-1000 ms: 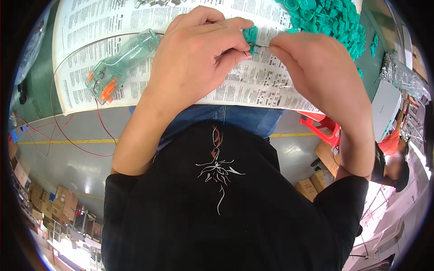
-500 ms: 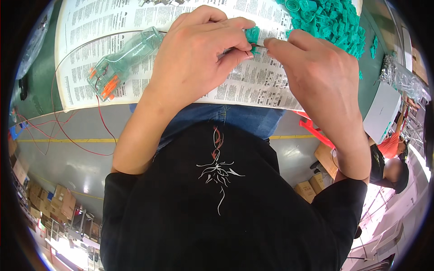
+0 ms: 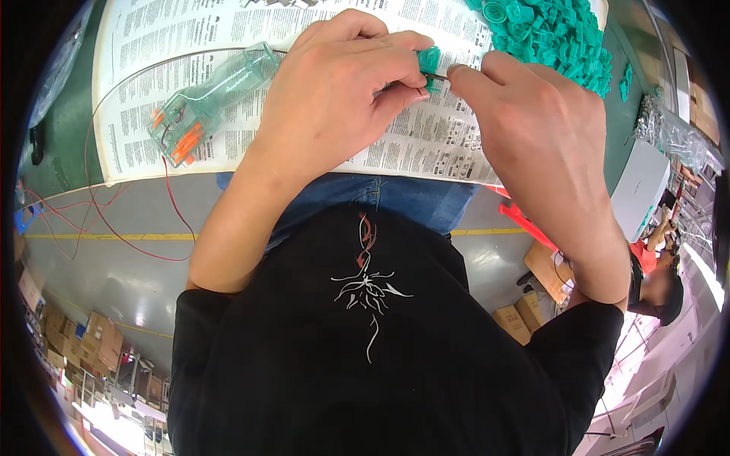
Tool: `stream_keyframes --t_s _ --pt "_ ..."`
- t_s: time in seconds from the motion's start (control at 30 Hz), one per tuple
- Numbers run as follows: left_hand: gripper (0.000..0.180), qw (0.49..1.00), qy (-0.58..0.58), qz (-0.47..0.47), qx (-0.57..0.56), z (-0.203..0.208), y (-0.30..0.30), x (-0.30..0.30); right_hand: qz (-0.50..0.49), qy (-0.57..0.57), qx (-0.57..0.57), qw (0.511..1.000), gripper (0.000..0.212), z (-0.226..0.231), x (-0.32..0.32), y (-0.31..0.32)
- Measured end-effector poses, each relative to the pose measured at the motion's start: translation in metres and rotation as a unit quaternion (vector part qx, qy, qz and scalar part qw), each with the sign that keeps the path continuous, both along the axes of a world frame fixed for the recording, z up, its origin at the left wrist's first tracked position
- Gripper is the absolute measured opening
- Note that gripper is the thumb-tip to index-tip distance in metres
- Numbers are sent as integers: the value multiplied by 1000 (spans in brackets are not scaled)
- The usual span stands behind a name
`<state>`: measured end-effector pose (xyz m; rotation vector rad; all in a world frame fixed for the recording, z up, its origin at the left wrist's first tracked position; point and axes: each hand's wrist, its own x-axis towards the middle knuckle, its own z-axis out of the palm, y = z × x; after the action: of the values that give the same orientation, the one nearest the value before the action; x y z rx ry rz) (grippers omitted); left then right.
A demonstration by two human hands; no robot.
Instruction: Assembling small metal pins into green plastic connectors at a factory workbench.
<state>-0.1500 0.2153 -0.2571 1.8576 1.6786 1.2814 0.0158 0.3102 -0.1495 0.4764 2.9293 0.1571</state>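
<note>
My left hand (image 3: 327, 95) is closed around a small teal plastic part (image 3: 429, 59), pinching it between thumb and forefinger. Most of that part is hidden by the fingers. A thin dark rod (image 3: 436, 76) runs from the teal part to the fingertips of my right hand (image 3: 538, 114), which are closed on its end. Whether the rod is a tool or a wire I cannot make out. Left of my left hand lies a clear greenish plastic housing (image 3: 217, 95) with orange pieces (image 3: 188, 141) at its lower end. A dark wire (image 3: 163, 68) arcs past it toward my left hand.
Printed paper sheets (image 3: 129, 144) cover the green table (image 3: 68, 156). A heap of teal plastic parts (image 3: 551, 42) lies at the far right, small metal pieces (image 3: 281, 3) at the far edge. Red wires (image 3: 144, 249) hang off the left side. Beyond the right edge sits another person (image 3: 655, 285).
Both hands keep their hold and shift very slightly to the right. The clear housing has moved a little right. The person at the right has changed posture.
</note>
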Motion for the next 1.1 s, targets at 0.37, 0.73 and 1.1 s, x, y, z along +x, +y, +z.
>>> stream_keyframes --t_s 0.37,0.73,1.1 --pt "37 995 -42 -11 -94 26 -4 -4 97 -54 61 992 11 7 -23 -10" --pt "17 1000 -14 6 -14 1 3 -6 -195 189 -171 947 10 22 1 24" --pt "21 999 -17 3 -30 9 -9 4 -234 409 -311 825 18 -65 12 -42"
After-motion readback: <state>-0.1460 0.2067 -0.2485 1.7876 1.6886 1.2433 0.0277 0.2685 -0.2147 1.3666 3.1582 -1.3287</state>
